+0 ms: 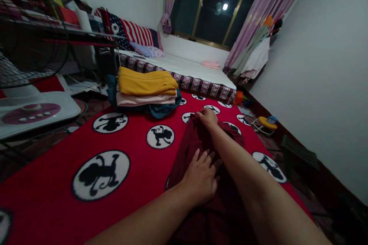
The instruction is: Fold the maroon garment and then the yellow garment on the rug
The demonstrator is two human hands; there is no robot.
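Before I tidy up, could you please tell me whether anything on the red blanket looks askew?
Slightly: the teal garment bulges out unevenly beneath the folded mustard-yellow garment and pale pink garment. No spill or damage shows.

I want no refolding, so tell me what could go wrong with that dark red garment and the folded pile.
The dark red garment might bunch if the right hand, gripping its far end, tugs while the left hand rests on it. The folded pile sits near the edge of the red blanket, so a knock could tip it off.
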